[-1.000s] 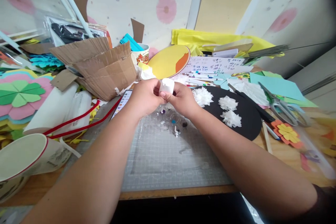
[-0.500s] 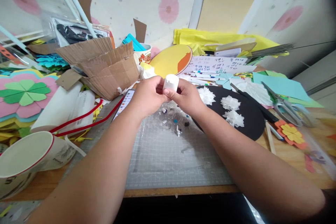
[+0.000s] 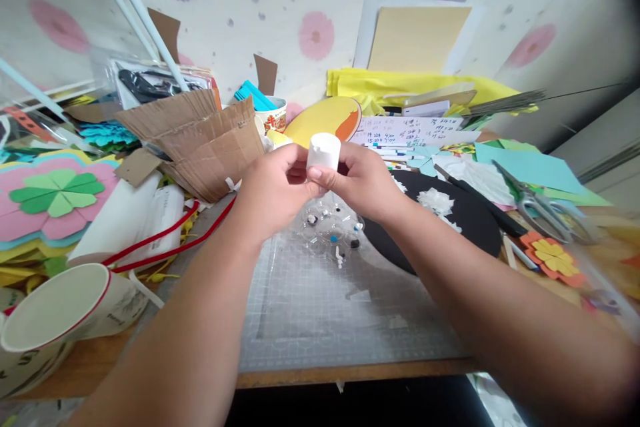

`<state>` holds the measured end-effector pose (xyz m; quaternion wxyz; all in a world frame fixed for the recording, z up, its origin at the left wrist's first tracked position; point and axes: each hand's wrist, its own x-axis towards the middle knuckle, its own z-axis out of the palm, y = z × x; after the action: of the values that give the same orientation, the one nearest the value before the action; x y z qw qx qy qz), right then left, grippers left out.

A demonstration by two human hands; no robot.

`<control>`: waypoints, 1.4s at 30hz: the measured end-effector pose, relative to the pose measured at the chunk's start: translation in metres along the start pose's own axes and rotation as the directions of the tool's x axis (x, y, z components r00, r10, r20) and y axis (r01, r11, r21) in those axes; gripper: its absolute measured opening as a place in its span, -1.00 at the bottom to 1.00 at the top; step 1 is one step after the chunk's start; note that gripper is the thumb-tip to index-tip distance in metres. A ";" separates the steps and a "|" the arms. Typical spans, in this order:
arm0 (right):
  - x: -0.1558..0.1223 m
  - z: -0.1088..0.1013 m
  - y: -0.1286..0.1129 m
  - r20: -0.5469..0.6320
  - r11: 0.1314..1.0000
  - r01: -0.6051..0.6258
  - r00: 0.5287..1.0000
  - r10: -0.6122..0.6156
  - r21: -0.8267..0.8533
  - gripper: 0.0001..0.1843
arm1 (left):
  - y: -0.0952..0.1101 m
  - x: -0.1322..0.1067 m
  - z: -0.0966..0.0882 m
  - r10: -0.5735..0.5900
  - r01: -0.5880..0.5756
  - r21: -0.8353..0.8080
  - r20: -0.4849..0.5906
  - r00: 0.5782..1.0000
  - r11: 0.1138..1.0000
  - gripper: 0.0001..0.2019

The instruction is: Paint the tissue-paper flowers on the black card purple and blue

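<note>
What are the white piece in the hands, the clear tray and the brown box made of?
White piece: matte, without glare; perhaps clay or foam, I can't tell.
Clear tray: probably glossy plastic, being see-through with highlights.
Brown box: seemingly dull corrugated cardboard, given its ridges.

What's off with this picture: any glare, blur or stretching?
In the head view, glints dot the clear plastic palette and the white cylinder shows little detail; in the head view, the lower-right edge is blurred, the upper-right corner dark, and the bowl at far left seems stretched.
</note>
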<state>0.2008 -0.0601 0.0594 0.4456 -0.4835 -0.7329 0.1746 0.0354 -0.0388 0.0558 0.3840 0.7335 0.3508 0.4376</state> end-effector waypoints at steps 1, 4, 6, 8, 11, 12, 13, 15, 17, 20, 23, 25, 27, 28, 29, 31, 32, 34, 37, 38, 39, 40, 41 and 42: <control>0.007 0.000 -0.001 0.006 1.000 0.011 1.000 -0.011 -0.029 -0.43 | -0.002 0.002 -0.001 0.008 -0.009 -0.035 -0.028 1.000 0.999 -0.75; 0.027 0.005 -0.006 0.046 0.997 0.019 0.999 -0.016 -0.079 -0.55 | -0.008 0.007 -0.008 -0.010 -0.003 -0.147 -0.085 0.996 0.989 -0.74; 0.035 0.008 -0.009 0.072 0.996 0.009 0.997 -0.002 -0.087 -0.59 | -0.012 0.009 -0.013 -0.027 0.008 -0.178 -0.105 0.994 0.984 -0.73; 0.036 0.011 -0.010 0.092 0.997 -0.012 0.996 0.018 -0.073 -0.58 | -0.015 0.009 -0.017 -0.040 0.024 -0.150 -0.104 0.994 0.988 -0.73; 0.025 0.013 -0.007 0.121 0.997 -0.060 0.991 0.064 -0.039 -0.50 | -0.016 0.007 -0.019 -0.060 0.058 -0.054 -0.031 0.998 0.997 -0.73; 0.019 0.013 -0.005 0.127 0.997 -0.078 0.989 0.080 -0.020 -0.47 | -0.014 0.006 -0.019 -0.069 0.069 -0.013 0.008 0.998 0.998 -0.73; 0.012 0.014 -0.001 0.131 0.995 -0.095 0.987 0.094 0.004 -0.44 | -0.012 0.005 -0.017 -0.080 0.079 0.036 0.046 0.996 0.996 -0.73; -0.002 0.015 0.006 0.128 0.989 -0.129 0.985 0.120 0.065 -0.43 | -0.007 0.003 -0.012 -0.105 0.087 0.160 0.106 0.989 0.983 -0.77; -0.014 0.015 0.012 0.115 0.980 -0.157 0.983 0.143 0.123 -0.47 | -0.002 0.002 -0.006 -0.112 0.072 0.273 0.136 0.984 0.959 -0.83; -0.025 0.014 0.018 0.090 0.975 -0.162 0.985 0.149 0.155 -0.58 | 0.003 -0.001 0.002 -0.079 0.033 0.285 0.150 0.986 0.958 -0.86; -0.030 0.009 0.018 0.063 0.981 -0.150 0.988 0.143 0.125 -0.64 | 0.004 -0.003 0.008 -0.047 0.009 0.239 0.155 0.987 0.971 -0.87; -0.033 0.005 0.019 0.057 0.984 -0.141 0.989 0.135 0.107 -0.62 | 0.004 -0.005 0.012 -0.037 -0.001 0.242 0.152 0.988 0.970 -0.87; -0.036 0.002 0.020 0.058 0.986 -0.137 0.990 0.132 0.097 -0.56 | 0.004 -0.006 0.017 -0.039 -0.002 0.255 0.152 0.988 0.967 -0.87; -0.038 0.001 0.021 0.060 0.986 -0.141 0.989 0.136 0.092 -0.53 | 0.004 -0.007 0.019 -0.044 0.002 0.265 0.155 0.987 0.964 -0.86; -0.039 0.000 0.023 0.062 0.986 -0.147 0.988 0.142 0.085 -0.49 | 0.003 -0.007 0.021 -0.050 0.005 0.277 0.158 0.986 0.961 -0.86; -0.042 0.000 0.026 0.061 0.987 -0.147 0.988 0.143 0.064 -0.45 | 0.001 -0.007 0.024 -0.062 0.014 0.288 0.160 0.985 0.958 -0.86; -0.042 0.000 0.027 0.060 0.989 -0.137 0.989 0.134 0.053 -0.44 | 0.000 -0.006 0.025 -0.066 0.018 0.285 0.160 0.985 0.958 -0.86; -0.043 0.000 0.029 0.060 0.993 -0.115 0.992 0.113 0.026 -0.45 | -0.003 -0.006 0.027 -0.078 0.031 0.277 0.161 0.984 0.961 -0.86; -0.043 0.002 0.032 0.055 0.994 -0.104 0.993 0.105 -0.013 -0.45 | -0.007 -0.006 0.028 -0.102 0.051 0.283 0.168 0.980 0.958 -0.84; -0.043 0.002 0.032 0.051 0.994 -0.104 0.993 0.105 -0.021 -0.44 | -0.008 -0.006 0.028 -0.108 0.055 0.286 0.171 0.979 0.957 -0.84; -0.043 0.002 0.033 0.046 0.994 -0.102 0.994 0.103 -0.027 -0.44 | -0.008 -0.006 0.028 -0.111 0.058 0.289 0.171 0.979 0.956 -0.84; -0.043 0.002 0.033 0.045 0.995 -0.099 0.994 0.101 -0.029 -0.45 | -0.008 -0.006 0.029 -0.111 0.058 0.290 0.170 0.979 0.955 -0.84; -0.044 0.002 0.032 0.048 0.995 -0.097 0.994 0.098 -0.028 -0.47 | -0.008 -0.006 0.029 -0.109 0.057 0.289 0.168 0.980 0.956 -0.84; -0.044 0.002 0.032 0.052 0.995 -0.094 0.994 0.095 -0.025 -0.50 | -0.007 -0.006 0.029 -0.106 0.055 0.287 0.164 0.981 0.956 -0.84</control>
<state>0.2229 -0.0829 0.0156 0.4119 -0.5179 -0.7226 0.2002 0.0579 -0.0485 0.0383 0.3232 0.8017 0.4034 0.3000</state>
